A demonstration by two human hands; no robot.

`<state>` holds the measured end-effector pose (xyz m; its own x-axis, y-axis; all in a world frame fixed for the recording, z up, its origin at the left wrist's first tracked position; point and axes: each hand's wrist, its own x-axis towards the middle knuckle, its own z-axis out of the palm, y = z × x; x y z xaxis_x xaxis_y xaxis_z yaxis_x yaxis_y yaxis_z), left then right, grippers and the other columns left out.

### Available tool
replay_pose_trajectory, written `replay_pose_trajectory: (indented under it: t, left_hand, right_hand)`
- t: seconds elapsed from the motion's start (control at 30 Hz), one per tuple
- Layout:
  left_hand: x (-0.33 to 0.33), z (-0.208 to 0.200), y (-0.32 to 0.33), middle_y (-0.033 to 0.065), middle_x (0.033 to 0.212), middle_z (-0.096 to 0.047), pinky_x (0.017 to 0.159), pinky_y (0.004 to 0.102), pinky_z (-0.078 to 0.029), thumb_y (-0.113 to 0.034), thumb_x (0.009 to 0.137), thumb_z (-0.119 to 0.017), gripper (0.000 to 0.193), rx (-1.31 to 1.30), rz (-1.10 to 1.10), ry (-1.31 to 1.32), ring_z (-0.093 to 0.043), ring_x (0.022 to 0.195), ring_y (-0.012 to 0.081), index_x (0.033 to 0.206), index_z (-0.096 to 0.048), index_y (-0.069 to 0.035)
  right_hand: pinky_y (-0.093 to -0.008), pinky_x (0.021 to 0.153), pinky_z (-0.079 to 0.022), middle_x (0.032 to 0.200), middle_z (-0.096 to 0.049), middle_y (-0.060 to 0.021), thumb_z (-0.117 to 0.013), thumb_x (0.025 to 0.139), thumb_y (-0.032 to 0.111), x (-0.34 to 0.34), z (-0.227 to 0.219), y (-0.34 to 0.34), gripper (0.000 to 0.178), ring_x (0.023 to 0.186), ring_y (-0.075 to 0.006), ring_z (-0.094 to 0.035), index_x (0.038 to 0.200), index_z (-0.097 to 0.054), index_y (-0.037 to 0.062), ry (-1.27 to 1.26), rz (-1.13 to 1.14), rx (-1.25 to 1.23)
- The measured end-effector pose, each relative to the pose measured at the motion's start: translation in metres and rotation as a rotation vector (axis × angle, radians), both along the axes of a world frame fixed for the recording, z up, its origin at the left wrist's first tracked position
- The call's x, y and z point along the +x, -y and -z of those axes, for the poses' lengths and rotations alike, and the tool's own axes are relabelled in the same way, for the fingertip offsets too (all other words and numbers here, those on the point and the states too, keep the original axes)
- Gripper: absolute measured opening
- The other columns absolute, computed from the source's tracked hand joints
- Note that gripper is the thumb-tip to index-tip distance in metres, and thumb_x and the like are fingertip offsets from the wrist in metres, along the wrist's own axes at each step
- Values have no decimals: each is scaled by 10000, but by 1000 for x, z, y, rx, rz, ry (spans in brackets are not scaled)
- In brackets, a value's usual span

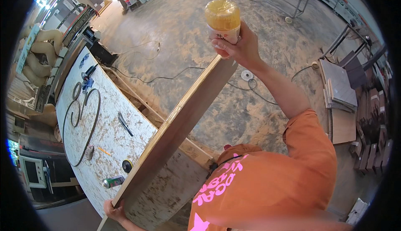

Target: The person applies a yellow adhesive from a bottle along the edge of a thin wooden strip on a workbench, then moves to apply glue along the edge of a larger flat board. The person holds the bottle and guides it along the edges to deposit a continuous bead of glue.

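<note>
My right hand (246,45) grips a clear plastic bottle (222,16) tipped upside down, with yellow liquid in its upper part. Its lower end is at the far end of a long wooden panel (184,120), which stands on edge across the workbench. A shiny yellowish line runs along the panel's upper edge. Low in the picture, my left hand (115,211) holds the panel's near end, fingers closed around it. Close to that hand, a green spray can (113,182) lies on the bench top (104,126), beside a round black disc (127,166).
On the bench lie a dark loop of edging strip (97,110), a black knife or pen-like tool (125,125), a yellow pencil (104,151) and a black power tool (88,73). Cables (167,78) trail over the dusty floor. Boards (339,83) are stacked at right; a wheeled metal frame (294,12) stands far off.
</note>
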<state>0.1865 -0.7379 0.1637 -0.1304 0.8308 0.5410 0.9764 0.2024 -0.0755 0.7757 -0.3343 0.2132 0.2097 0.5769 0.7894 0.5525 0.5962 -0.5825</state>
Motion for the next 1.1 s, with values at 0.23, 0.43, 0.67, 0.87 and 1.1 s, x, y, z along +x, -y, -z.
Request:
replay_pose_trajectory:
  t: [0.23, 0.43, 0.67, 0.87, 1.1]
  left_hand:
    - [5, -2, 0, 85, 652, -474, 561, 400, -396, -333, 643, -767, 382, -31, -45, 25, -511, 626, 303, 684, -491, -71]
    - [10, -3, 0, 120, 644, -436, 542, 421, -366, -287, 609, -779, 425, 10, 4, 39, -477, 603, 336, 678, -439, -42]
    - [4, 0, 4, 93, 646, -472, 564, 406, -393, -276, 582, -779, 364, -8, -58, 20, -507, 621, 310, 670, -490, -72]
    - [6, 0, 5, 92, 644, -470, 561, 408, -388, -265, 572, -781, 370, -23, -69, 48, -498, 614, 312, 667, -483, -68]
    - [4, 0, 4, 100, 647, -455, 552, 410, -381, -348, 598, -778, 435, -29, -59, 27, -490, 611, 324, 671, -466, -54]
  right_hand:
    - [-330, 646, -506, 810, -672, -77, -764, 652, 459, 91, -25, -70, 530, 718, -227, -660, 950, -578, 63, -15, 440, -95]
    - [-346, 698, -497, 862, -665, -77, -768, 653, 444, 88, -10, -75, 517, 793, -217, -652, 956, -576, 72, -165, 249, -64]
    - [-347, 667, -500, 834, -662, -63, -764, 653, 453, 61, -10, -62, 491, 769, -231, -652, 932, -563, 102, -33, 115, -35]
    - [-334, 596, -511, 773, -661, -60, -760, 656, 467, 48, -8, -43, 492, 671, -234, -656, 915, -568, 95, -255, 33, -74]
    - [-249, 552, -507, 708, -645, -48, -760, 700, 381, 57, -18, -44, 462, 536, -124, -623, 984, -549, 85, -94, 191, -46]
